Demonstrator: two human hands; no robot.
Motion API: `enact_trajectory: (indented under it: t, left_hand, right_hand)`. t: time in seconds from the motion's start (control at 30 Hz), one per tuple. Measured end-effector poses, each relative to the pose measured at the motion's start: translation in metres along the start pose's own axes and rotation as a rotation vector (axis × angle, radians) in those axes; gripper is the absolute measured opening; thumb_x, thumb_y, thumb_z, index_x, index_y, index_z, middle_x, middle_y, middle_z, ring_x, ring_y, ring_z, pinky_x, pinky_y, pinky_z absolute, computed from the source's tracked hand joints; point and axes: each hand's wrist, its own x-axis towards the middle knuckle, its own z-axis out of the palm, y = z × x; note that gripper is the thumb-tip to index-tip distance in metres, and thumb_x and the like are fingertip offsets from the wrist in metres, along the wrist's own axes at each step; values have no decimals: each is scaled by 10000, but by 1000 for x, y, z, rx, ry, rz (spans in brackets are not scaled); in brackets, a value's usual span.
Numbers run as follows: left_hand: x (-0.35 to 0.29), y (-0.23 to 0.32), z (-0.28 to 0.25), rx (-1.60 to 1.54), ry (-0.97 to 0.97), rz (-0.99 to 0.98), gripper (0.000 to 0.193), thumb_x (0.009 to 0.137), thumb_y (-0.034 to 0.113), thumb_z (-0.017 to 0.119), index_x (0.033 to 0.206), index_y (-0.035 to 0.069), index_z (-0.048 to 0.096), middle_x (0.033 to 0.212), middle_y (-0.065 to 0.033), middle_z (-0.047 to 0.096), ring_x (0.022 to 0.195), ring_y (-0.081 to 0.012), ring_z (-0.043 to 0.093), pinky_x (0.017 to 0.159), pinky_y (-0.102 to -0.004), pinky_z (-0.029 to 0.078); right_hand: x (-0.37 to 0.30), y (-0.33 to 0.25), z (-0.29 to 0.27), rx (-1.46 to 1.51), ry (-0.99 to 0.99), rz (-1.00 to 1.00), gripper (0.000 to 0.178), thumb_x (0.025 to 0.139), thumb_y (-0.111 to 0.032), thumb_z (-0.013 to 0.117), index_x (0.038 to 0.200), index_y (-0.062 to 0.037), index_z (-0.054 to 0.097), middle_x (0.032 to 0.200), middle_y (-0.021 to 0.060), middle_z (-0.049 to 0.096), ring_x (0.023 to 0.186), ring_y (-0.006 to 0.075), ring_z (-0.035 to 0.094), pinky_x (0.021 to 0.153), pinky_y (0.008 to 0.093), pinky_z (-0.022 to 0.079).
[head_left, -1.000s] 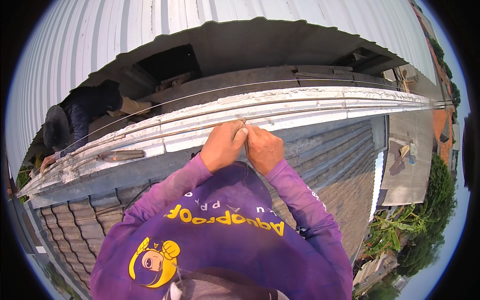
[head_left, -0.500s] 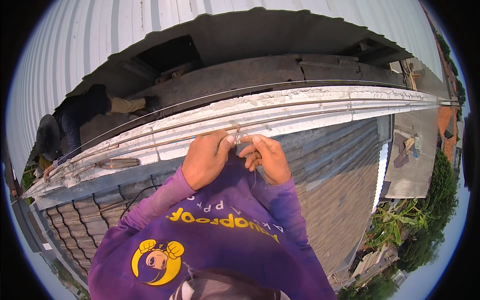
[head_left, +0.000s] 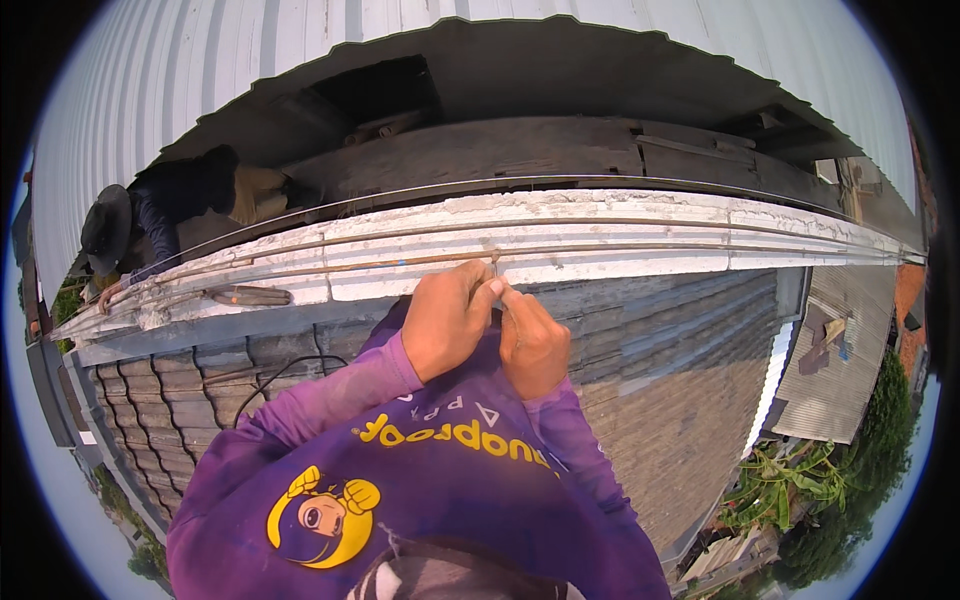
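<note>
My left hand (head_left: 450, 320) and my right hand (head_left: 534, 342) meet just in front of a white block wall (head_left: 640, 262). Both are closed, fingertips pinched together on a thin wire (head_left: 495, 268). Little of the wire shows, because my fingers cover most of it. It rises toward the nearer thin steel rod (head_left: 590, 250) on the wall top; whether it goes around the rod I cannot tell. A second steel rod (head_left: 600, 222) runs alongside, farther back. To the left, a two-handled tool like pincers (head_left: 250, 296) lies on the wall.
A co-worker in dark clothes and a hat (head_left: 108, 228) leans at the far left, one hand near the rod ends. Beyond the wall hangs a corrugated metal roof (head_left: 300, 50). Tiled roof (head_left: 650, 380) slopes on my side, with a black cable (head_left: 265, 385) on it.
My hands have come closer together, and my right fingers, spread before, are now curled in. The wire loop and dangling end seen before are mostly hidden. The view has shifted slightly.
</note>
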Motion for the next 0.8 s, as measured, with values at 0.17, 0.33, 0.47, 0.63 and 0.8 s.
enact_trajectory:
  t: [0.17,0.33,0.47,0.63,0.8]
  left_hand:
    - [-8,-9,-3,171,19,131,252,1035,233,608,924,26,698,680,-145,691,665,-346,713,620,-438,536]
    - [-11,-25,-34,396,345,463,251,896,207,778,1064,51,676,924,-128,679,858,-328,676,735,-416,537]
    - [-12,-43,-65,599,466,510,344,818,201,827,1080,53,661,1014,-100,617,974,-315,606,862,-413,513]
    - [-18,-52,-63,534,443,410,404,828,241,828,1117,34,634,1042,-115,615,1009,-322,605,888,-415,513]
    - [-14,-58,-67,446,427,419,421,856,256,810,1146,21,616,1059,-130,607,1011,-321,604,892,-417,522]
  right_hand:
    - [-4,8,2,308,46,53,297,1002,-35,596,1262,-37,740,885,153,729,694,263,687,644,368,545]
    - [-15,7,-7,433,-77,205,351,1020,-42,596,1354,-24,705,831,109,703,672,135,592,630,314,486]
    - [-16,5,-6,488,-101,239,347,1033,-46,585,1359,-15,700,825,75,694,676,107,558,634,286,461]
    - [-12,3,-11,499,-133,254,345,1040,-36,577,1363,3,691,845,56,665,717,101,541,660,275,456]
    - [-12,9,-14,463,-174,234,339,1046,-36,560,1355,19,687,834,45,620,721,106,537,659,267,449]
